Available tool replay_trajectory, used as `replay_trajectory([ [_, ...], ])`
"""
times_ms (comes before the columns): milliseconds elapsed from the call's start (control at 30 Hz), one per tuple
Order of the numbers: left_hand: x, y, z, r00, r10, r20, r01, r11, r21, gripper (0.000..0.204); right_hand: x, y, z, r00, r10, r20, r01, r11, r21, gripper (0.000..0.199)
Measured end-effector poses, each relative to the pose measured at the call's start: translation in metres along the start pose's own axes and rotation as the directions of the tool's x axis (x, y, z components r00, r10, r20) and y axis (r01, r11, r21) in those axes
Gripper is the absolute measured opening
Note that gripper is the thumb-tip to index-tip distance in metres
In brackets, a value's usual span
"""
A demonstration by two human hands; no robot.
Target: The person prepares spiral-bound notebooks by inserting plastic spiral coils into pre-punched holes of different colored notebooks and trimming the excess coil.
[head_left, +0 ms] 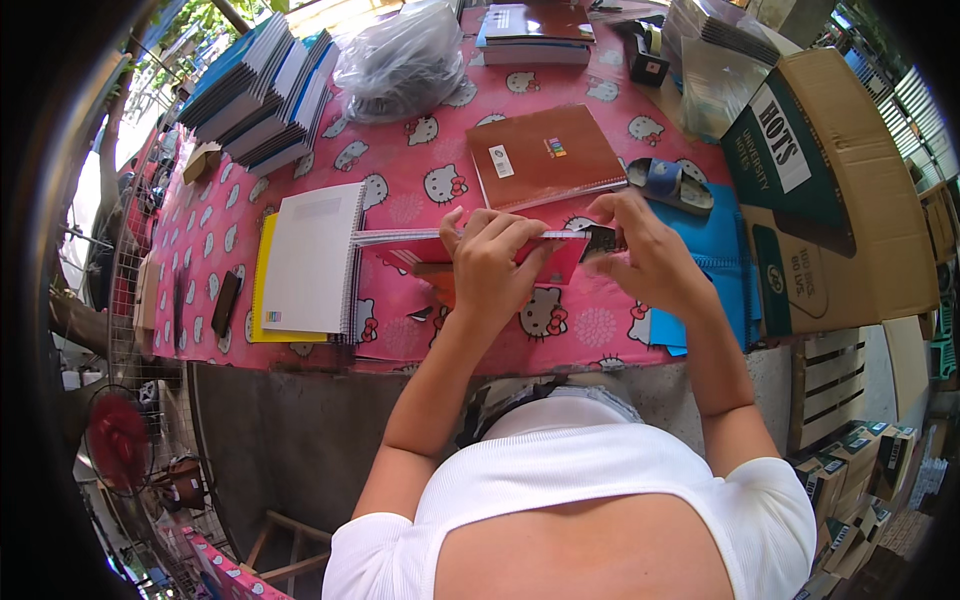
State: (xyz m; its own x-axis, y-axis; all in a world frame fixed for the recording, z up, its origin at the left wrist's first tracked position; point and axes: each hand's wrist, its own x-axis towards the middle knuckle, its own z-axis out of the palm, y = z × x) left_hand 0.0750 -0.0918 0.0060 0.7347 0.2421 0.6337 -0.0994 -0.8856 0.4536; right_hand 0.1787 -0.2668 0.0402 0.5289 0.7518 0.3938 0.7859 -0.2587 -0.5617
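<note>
A spiral notebook with a red-pink cover (pixel 566 262) stands on its edge before me, its white spiral edge facing up. My left hand (pixel 492 255) is closed round its middle, thumb on the near side. At its right end, my right hand (pixel 645 248) curls its fingers by a small dark thing (pixel 602 239), whose kind I cannot make out. Just beyond lies a brown spiral notebook (pixel 545 158). To the left, a white-covered spiral notebook (pixel 308 262) rests on a yellow one (pixel 268 290).
A pink patterned cloth (pixel 410 180) covers the table. Stacked blue books (pixel 250 95), a clear plastic bag (pixel 400 65) and more books (pixel 535 45) stand at the back. Blue notebooks (pixel 715 270), a sandal-shaped item (pixel 672 186) and a large cardboard box (pixel 850 190) occupy the right.
</note>
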Motion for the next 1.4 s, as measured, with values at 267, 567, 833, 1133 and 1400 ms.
replay_trajectory([
  [267,0.001,0.002,0.0,1.0,-0.016,-0.014,0.016,1.0,-0.009,0.019,0.0,-0.011,0.006,0.992,0.01,-0.124,-0.013,1.0,-0.024,0.017],
  [567,-0.007,0.005,-0.016,0.993,-0.073,0.09,0.076,0.996,-0.037,0.031,0.014,0.023,-0.007,0.947,0.073,0.313,-0.032,0.991,-0.133,0.024],
  [833,-0.011,-0.006,-0.018,0.996,0.089,-0.018,-0.088,0.996,0.024,0.034,-0.023,0.268,-0.023,0.788,0.615,0.039,-0.523,0.701,-0.486,0.063],
  [1133,-0.008,-0.013,-0.019,0.999,0.035,0.003,-0.035,0.999,0.005,0.024,0.018,0.103,-0.007,0.924,0.356,0.14,-0.327,0.545,0.772,0.039],
  [1400,0.0,-0.01,-0.034,0.996,-0.036,0.082,0.047,0.99,-0.133,0.021,0.03,0.1,0.013,0.947,0.058,0.316,-0.165,0.931,0.324,0.045],
])
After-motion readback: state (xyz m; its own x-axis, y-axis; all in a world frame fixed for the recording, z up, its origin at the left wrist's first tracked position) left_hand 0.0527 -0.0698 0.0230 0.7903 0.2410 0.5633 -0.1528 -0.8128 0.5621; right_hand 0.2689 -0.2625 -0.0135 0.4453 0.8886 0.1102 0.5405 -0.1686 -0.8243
